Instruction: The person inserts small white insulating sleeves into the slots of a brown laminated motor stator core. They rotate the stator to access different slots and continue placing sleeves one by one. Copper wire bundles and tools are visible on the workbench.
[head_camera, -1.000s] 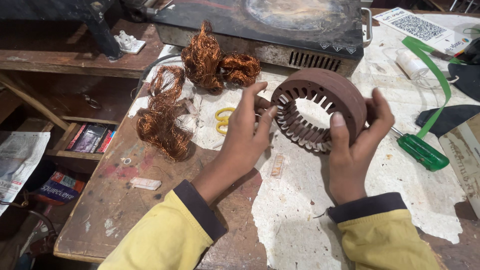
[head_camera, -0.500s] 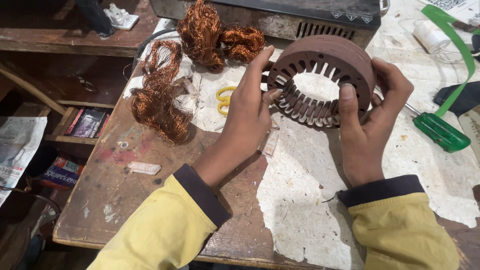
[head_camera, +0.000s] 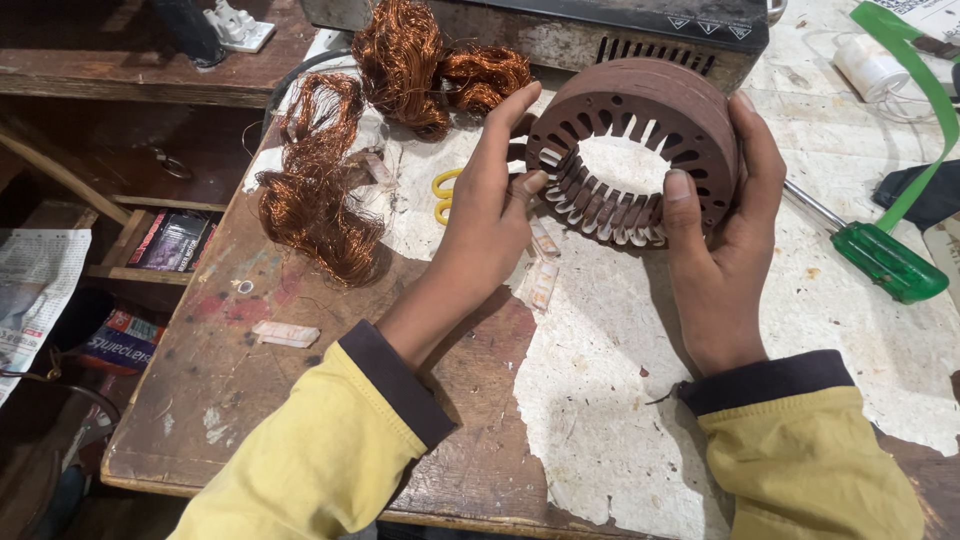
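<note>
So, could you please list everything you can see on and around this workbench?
stator core: one, brown slotted ring, held up between both hands
copper wire bundles: several, coppery, bench top left
screwdriver: one, green handle, right of ring
metal box: one, dark, vented, behind ring
yellow rings: two, beside left hand
paper strips: a few, pale, on the bench
workbench: one, worn wood, peeling white cover
newspaper: one, lower left, beneath bench
left hand: ring's left rim
right hand: ring's right rim
</note>
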